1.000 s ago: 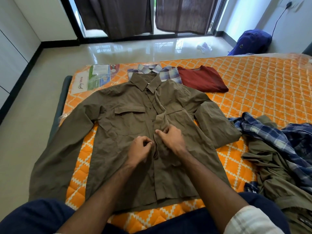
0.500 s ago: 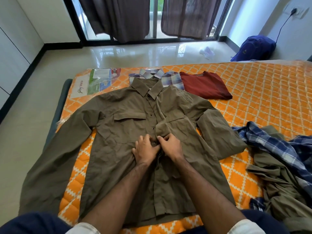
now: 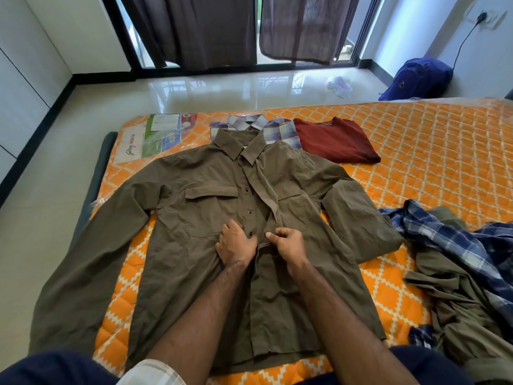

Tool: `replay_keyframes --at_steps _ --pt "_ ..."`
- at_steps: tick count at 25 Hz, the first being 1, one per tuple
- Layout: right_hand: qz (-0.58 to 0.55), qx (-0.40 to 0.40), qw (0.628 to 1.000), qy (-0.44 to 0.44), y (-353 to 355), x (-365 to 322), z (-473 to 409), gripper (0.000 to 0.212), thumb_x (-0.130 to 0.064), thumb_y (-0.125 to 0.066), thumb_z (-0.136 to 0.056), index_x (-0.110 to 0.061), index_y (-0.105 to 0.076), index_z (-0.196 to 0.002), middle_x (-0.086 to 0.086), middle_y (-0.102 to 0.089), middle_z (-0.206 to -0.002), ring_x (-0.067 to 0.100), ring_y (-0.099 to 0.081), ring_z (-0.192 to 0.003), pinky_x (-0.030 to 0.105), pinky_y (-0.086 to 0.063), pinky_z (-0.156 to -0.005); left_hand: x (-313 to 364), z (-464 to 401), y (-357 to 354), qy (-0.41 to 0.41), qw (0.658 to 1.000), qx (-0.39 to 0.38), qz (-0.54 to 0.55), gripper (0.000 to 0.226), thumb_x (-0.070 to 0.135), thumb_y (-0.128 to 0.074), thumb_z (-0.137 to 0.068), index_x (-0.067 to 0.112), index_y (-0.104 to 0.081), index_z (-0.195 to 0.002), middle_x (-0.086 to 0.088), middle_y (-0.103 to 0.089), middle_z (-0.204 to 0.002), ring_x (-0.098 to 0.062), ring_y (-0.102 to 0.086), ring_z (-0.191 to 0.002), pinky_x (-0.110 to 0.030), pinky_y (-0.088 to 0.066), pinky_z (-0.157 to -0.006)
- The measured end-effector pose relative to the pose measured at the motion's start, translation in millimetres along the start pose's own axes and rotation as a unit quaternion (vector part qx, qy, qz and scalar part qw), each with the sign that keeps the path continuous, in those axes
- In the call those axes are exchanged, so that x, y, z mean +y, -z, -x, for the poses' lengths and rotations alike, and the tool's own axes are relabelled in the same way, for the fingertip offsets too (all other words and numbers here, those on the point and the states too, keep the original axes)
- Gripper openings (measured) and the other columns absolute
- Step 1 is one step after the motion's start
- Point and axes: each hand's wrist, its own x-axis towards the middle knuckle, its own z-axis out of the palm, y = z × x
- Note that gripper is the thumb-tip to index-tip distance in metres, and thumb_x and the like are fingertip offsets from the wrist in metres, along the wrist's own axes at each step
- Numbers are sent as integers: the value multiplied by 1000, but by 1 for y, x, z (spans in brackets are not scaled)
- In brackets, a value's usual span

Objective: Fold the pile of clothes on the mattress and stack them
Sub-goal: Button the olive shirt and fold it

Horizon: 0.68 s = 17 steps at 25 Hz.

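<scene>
An olive long-sleeved shirt lies front-up and spread flat on the orange quilted mattress, collar at the far side. My left hand rests on the button side of the placket at mid-chest, fingers curled into the cloth. My right hand pinches the other placket edge right beside it. Above my hands the placket is folded open. A folded plaid shirt and a folded dark red garment lie beyond the collar. An unfolded pile of blue plaid and olive clothes sits at the right.
The shirt's left sleeve hangs over the mattress edge toward the tiled floor. A printed label sits under plastic at the far left corner. A blue backpack leans against the right wall. Curtains hang before the glass doors.
Both hands have moved up the placket toward the chest and drawn slightly apart. The camera has tilted up, showing more of the room.
</scene>
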Motion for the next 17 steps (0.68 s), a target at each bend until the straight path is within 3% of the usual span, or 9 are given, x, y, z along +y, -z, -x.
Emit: replay_keyframes --at_steps 3,5,10,17 --pt "14 -27 999 -21 -3 -7 -1 28 4 -73 -87 -15 -64 -69 0 -63 -64 3 -57 -47 16 -45 -45 -4 -7 6 4 999 -32 43 29 29 -71 -83 19 -56 -105 -7 -68 -106 -30 -65 -104 -38 -51 -90" --pt "26 -27 999 -38 -8 -9 -1 24 1 -75 -87 -13 -62 -74 4 -63 -67 8 -58 -51 17 -46 -43 -9 -9 6 3 996 -35 79 18 23 -72 -84 18 -64 -99 -7 -71 -101 -28 -66 -100 -34 -51 -86" --pt "64 9 997 -45 -29 1 -6 15 -16 -82 -83 -15 -70 -75 3 -73 -71 16 -70 -64 39 -63 -70 -19 -2 5 0 984 -17 177 6 19 -77 -80 17 -72 -81 1 -72 -78 -20 -69 -80 -30 -53 -72" --pt "116 71 990 -36 -43 5 -3 12 -30 -82 -79 -21 -75 -74 -4 -76 -78 15 -71 -79 34 -59 -77 -30 0 -4 -35 976 -1 215 5 13 -80 -77 15 -77 -80 2 -73 -75 -15 -68 -71 -30 -54 -69"
